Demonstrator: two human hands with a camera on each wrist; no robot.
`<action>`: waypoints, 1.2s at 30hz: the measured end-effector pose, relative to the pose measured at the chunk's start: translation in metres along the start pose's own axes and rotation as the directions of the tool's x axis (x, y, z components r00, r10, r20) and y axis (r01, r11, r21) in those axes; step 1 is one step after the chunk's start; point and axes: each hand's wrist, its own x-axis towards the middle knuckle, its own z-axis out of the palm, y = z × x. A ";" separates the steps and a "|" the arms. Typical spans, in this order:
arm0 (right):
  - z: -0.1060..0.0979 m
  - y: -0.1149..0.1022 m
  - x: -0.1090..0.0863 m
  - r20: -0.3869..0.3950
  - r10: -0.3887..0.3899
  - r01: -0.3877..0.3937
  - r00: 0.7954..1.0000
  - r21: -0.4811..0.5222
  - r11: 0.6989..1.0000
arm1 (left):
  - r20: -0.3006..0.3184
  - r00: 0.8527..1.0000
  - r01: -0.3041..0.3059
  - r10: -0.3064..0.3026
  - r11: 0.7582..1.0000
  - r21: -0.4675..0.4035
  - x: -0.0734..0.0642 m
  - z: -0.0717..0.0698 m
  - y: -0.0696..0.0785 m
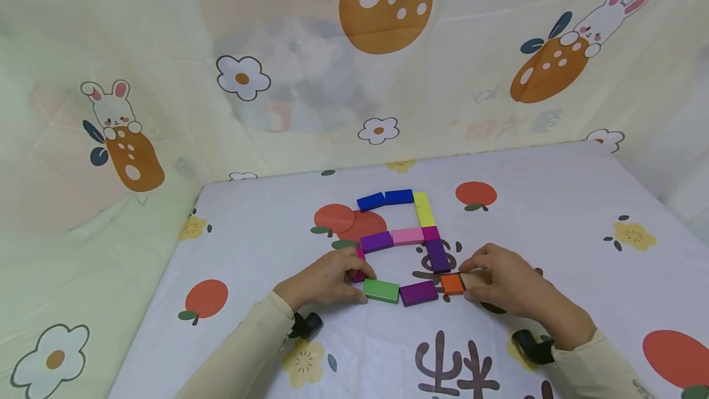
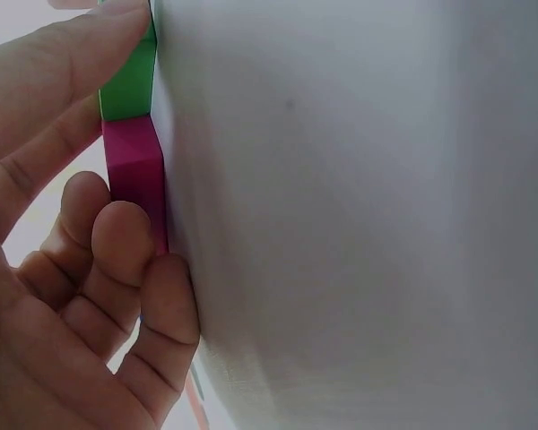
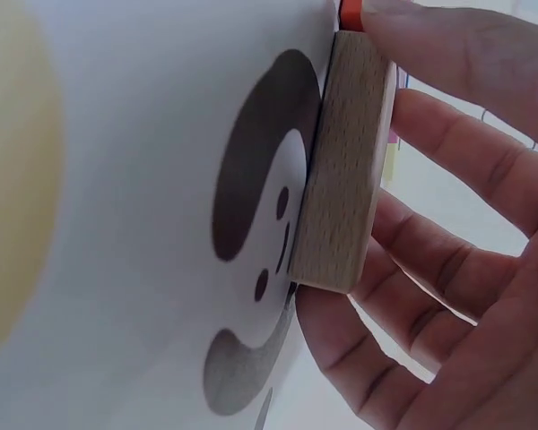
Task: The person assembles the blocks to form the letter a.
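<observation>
My left hand point(image 1: 327, 276) pinches the left end of a green block point(image 1: 381, 290) between thumb and index finger. Its other fingers curl beside a magenta block point(image 2: 133, 157), which meets the green one at a corner. At the right, my right hand point(image 1: 509, 279) grips a plain wooden block point(image 3: 341, 170), thumb near one end and fingers along its far side. That block lies end to end with an orange block point(image 1: 452, 284). Between the green and orange blocks lies a purple block point(image 1: 418, 293).
Farther back, a dark purple block point(image 1: 437, 255), a pink block point(image 1: 407, 236), a violet block point(image 1: 376, 241), a yellow block point(image 1: 424, 209) and two blue blocks point(image 1: 399, 196) continue the line. A printed cloth point(image 1: 266, 226) covers the table; a patterned curtain point(image 1: 299, 140) hangs behind.
</observation>
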 end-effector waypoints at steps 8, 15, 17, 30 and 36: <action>0.001 -0.002 0.001 -0.005 -0.013 0.013 1.000 -0.010 1.000 | -0.001 1.000 0.000 0.000 1.000 0.007 0.000 -0.001 0.000; 0.003 -0.002 0.004 -0.026 -0.027 0.027 0.999 -0.012 1.000 | -0.001 1.000 -0.003 0.003 1.000 0.001 0.000 -0.001 0.000; 0.003 -0.002 0.004 -0.031 -0.021 0.020 0.999 -0.007 1.000 | -0.001 1.000 0.000 0.000 1.000 0.002 0.000 -0.001 0.001; 0.004 -0.004 0.003 -0.023 0.020 -0.020 1.000 0.000 1.000 | -0.003 1.000 0.000 0.000 1.000 0.010 0.001 -0.001 0.001; 0.005 -0.003 0.002 -0.024 0.020 -0.020 1.000 0.009 1.000 | -0.002 1.000 0.003 -0.003 1.000 0.009 0.001 0.000 0.001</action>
